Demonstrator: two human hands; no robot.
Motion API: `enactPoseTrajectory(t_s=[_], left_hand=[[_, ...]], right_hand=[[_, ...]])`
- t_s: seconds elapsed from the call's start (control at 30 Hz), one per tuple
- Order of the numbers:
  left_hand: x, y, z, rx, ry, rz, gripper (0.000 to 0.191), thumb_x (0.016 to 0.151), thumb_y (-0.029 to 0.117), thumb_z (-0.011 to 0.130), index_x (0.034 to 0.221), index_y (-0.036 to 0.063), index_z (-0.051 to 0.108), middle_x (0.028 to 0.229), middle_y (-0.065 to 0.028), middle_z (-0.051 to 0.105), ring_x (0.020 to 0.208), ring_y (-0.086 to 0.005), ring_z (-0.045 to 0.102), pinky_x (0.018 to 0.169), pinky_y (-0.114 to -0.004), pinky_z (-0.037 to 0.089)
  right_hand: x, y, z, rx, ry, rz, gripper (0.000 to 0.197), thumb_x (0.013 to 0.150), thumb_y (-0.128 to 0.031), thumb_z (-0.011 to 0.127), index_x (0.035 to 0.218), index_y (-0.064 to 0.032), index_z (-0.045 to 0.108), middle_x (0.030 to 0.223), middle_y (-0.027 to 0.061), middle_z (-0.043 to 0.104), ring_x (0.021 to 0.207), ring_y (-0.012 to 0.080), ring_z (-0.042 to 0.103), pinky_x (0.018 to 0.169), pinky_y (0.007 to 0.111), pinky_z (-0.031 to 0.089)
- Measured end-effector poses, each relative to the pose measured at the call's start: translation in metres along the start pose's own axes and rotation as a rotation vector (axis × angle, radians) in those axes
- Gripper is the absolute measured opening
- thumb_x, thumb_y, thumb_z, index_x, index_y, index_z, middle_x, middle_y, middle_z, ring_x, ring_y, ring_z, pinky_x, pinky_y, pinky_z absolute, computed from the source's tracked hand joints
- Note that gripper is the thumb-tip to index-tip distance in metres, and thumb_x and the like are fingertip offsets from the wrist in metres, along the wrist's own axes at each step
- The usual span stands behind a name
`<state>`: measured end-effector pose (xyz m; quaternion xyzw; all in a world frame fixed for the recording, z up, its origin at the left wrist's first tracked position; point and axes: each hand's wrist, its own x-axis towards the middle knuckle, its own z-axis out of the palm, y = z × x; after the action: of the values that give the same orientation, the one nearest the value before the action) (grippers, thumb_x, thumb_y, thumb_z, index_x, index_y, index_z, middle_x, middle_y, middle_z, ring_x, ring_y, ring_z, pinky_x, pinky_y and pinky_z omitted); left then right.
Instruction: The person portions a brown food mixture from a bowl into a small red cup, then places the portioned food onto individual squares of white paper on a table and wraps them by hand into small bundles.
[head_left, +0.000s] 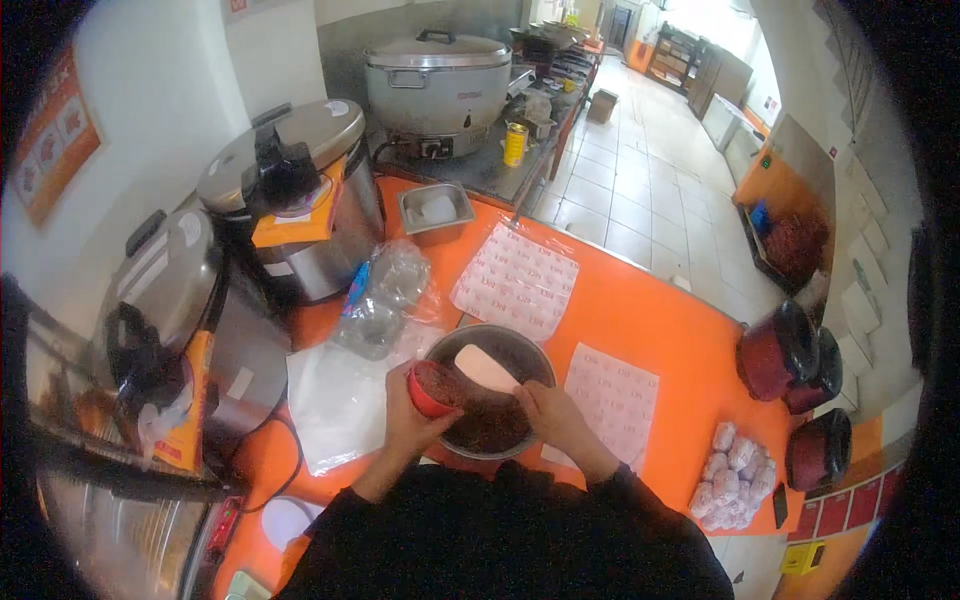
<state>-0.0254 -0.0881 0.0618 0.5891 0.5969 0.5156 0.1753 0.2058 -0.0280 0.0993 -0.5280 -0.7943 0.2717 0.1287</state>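
Observation:
My left hand (409, 424) grips a small red cup (433, 390) with reddish-brown contents, tilted over the left side of a round metal pot (545, 360). In my right hand (547, 409) is the handle end of a pale, flat spatula or rice paddle (484, 367), its broad blade over the pot near the cup. Dark brown contents show inside the pot, though their kind is unclear. Printed wrapping paper (517, 277) lies beyond the pot, and another printed sheet (619, 397) lies to its right. White sheets (334, 397) in clear plastic are to the left.
Two large steel cookers (300, 180) stand at the left. A clear plastic bag (382, 300) and a small metal pan (436, 214) sit on the orange table (675, 322). Several paper-wrapped bundles (731, 480) lie at the right, near a phone (781, 505) and dark red containers (772, 352).

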Motion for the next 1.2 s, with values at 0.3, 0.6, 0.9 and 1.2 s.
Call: enactPoseTrajectory(t_s=[0.3, 0.6, 0.9, 1.2], left_hand=[[-0.006, 0.055, 0.027, -0.527, -0.225, -0.077, 0.093, 0.057, 0.022, 0.088, 0.130, 0.0011, 0.034, 0.125, -0.0121, 0.046, 0.117, -0.0237, 0.046, 0.101, -0.037, 0.037], [-0.051, 0.104, 0.163, -0.597, -0.611, -0.002, 0.105, 0.055, 0.037, 0.087, 0.137, 0.0025, 0.030, 0.139, -0.0180, 0.035, 0.132, -0.0314, 0.032, 0.108, -0.044, 0.028], [-0.104, 0.029, 0.229, 0.138, -0.764, 0.345, 0.074, 0.072, 0.035, 0.073, 0.134, 0.0091, 0.040, 0.145, -0.0178, 0.030, 0.134, -0.0395, 0.025, 0.109, -0.050, 0.023], [-0.135, 0.003, 0.231, 0.522, -0.809, 0.339, 0.052, 0.084, 0.030, 0.057, 0.132, 0.0183, 0.045, 0.145, -0.0051, 0.035, 0.133, -0.0283, 0.032, 0.103, -0.055, 0.028]], right_hand=[[0.006, 0.027, 0.000, -0.154, 0.459, -0.326, 0.042, 0.094, -0.042, 0.040, 0.108, -0.0084, 0.060, 0.104, 0.0109, 0.059, 0.104, 0.0296, 0.051, 0.087, 0.047, 0.039], [-0.128, 0.054, -0.056, 1.249, 0.121, 0.039, 0.056, 0.095, -0.051, 0.031, 0.131, -0.0097, 0.044, 0.128, 0.0107, 0.052, 0.118, 0.0293, 0.048, 0.098, 0.047, 0.039], [-0.089, 0.260, -0.012, 1.008, 0.370, 0.121, 0.049, 0.088, -0.029, 0.057, 0.130, -0.0069, 0.044, 0.130, 0.0171, 0.046, 0.115, 0.0320, 0.047, 0.098, 0.045, 0.039], [-0.057, 0.273, -0.019, -0.295, 0.102, -0.383, 0.060, 0.074, -0.029, 0.069, 0.129, -0.0168, 0.047, 0.133, 0.0175, 0.041, 0.118, 0.0406, 0.042, 0.099, 0.046, 0.037]])
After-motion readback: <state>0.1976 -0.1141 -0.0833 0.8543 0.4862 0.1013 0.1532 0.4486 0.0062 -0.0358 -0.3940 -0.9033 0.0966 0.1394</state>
